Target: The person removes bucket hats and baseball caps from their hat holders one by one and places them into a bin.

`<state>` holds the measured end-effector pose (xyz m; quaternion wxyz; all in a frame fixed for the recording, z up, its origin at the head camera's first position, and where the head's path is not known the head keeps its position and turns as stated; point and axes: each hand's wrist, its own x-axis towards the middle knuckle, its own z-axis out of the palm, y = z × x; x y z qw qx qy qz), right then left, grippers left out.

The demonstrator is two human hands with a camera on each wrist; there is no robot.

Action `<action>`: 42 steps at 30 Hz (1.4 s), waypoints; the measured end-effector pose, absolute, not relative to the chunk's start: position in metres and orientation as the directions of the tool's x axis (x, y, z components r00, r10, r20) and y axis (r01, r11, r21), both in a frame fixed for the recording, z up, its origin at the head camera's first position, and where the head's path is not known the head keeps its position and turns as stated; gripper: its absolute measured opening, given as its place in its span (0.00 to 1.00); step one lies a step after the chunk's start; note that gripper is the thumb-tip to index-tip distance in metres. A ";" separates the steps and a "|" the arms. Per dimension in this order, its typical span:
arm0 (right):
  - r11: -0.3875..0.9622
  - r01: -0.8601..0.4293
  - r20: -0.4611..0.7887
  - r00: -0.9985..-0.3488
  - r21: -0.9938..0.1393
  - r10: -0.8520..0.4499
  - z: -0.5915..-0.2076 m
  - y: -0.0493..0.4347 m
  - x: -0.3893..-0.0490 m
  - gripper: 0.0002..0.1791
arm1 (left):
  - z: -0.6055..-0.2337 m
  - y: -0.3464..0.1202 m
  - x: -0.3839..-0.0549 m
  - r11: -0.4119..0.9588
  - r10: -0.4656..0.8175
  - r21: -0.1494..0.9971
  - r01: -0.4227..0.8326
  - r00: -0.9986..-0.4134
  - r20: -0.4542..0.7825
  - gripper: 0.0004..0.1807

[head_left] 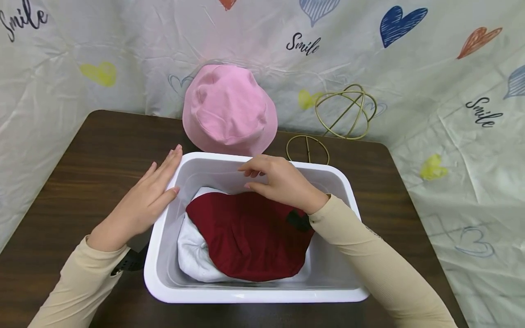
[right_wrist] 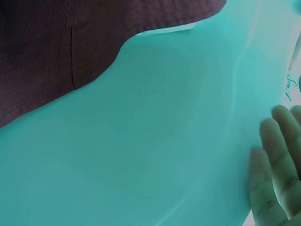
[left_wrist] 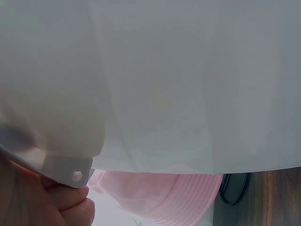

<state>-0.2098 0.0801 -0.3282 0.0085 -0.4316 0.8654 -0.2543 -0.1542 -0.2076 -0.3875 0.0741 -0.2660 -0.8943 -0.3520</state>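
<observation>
A white plastic tub (head_left: 254,296) stands on the table. Inside it a dark red bucket hat (head_left: 250,237) lies partly over a white cloth item (head_left: 194,255), whose kind is hard to tell. My left hand (head_left: 143,200) rests along the tub's left rim with its fingers extended. In the left wrist view the tub's outer wall (left_wrist: 155,84) fills most of the picture. Over the tub, near its far wall, is my right hand (head_left: 283,182), its fingers loosely bent and holding nothing. The right wrist view shows those fingers (right_wrist: 277,160) apart from the red hat (right_wrist: 56,56).
Behind the tub a pink bucket hat (head_left: 231,109) is propped up near the back edge of the dark wooden table (head_left: 102,155). To its right stands a gold wire stand (head_left: 361,107), with a gold ring (head_left: 307,136) lower down. A printed cloth backdrop (head_left: 254,36) hangs behind.
</observation>
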 end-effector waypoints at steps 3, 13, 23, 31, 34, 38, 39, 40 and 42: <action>0.485 -0.744 0.250 -0.633 -0.460 -0.733 -0.327 0.080 -0.212 0.19 | -0.387 -0.209 -0.154 0.616 0.425 0.584 0.528 -0.848 0.318 0.36; 0.474 -0.715 0.350 -0.680 -0.514 -0.645 -0.319 0.086 -0.229 0.19 | -0.386 -0.209 -0.153 0.636 0.428 0.564 0.527 -0.849 0.311 0.36; 0.585 -0.641 0.334 -0.763 -0.496 -0.553 -0.306 0.091 -0.257 0.20 | -0.381 -0.208 -0.153 0.708 0.445 0.472 0.526 -0.850 0.281 0.36; 0.648 -0.559 0.232 -0.820 -0.517 -0.523 -0.295 0.090 -0.280 0.22 | -0.375 -0.208 -0.153 0.768 0.468 0.348 0.538 -0.842 0.269 0.35; 0.657 -0.565 0.238 -0.818 -0.499 -0.523 -0.293 0.088 -0.286 0.23 | -0.374 -0.208 -0.153 0.782 0.471 0.314 0.539 -0.840 0.269 0.35; 0.670 -0.569 0.234 -0.817 -0.478 -0.527 -0.293 0.086 -0.291 0.24 | -0.372 -0.208 -0.153 0.793 0.472 0.296 0.533 -0.844 0.256 0.35; 0.671 -0.568 0.228 -0.817 -0.476 -0.530 -0.293 0.086 -0.292 0.25 | -0.372 -0.209 -0.152 0.794 0.473 0.295 0.532 -0.844 0.252 0.35; 0.673 -0.567 0.222 -0.817 -0.474 -0.532 -0.292 0.085 -0.292 0.25 | -0.372 -0.209 -0.152 0.795 0.473 0.294 0.531 -0.845 0.248 0.35; 0.673 -0.564 0.210 -0.818 -0.478 -0.536 -0.290 0.084 -0.293 0.26 | -0.372 -0.208 -0.152 0.796 0.473 0.295 0.529 -0.847 0.242 0.35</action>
